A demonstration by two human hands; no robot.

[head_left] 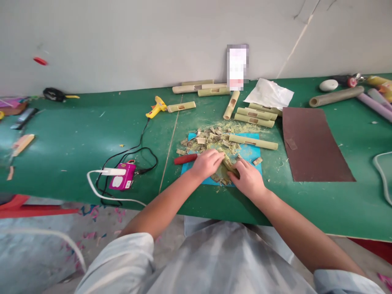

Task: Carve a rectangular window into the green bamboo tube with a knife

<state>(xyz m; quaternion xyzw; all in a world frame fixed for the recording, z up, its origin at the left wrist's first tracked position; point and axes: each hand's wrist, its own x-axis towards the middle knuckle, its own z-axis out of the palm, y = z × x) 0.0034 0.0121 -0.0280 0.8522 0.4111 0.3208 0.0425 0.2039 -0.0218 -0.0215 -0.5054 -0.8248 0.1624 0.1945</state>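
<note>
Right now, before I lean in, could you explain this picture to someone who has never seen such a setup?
There is no robot here: these are a person's bare hands, seen from a camera worn on the head, looking forward and down. The left hand and right hand hold a bamboo tube between them, over a blue sheet strewn with chips. Around them on the green table lie more tubes, a yellow glue gun, a brown sheet and white paper.
</note>
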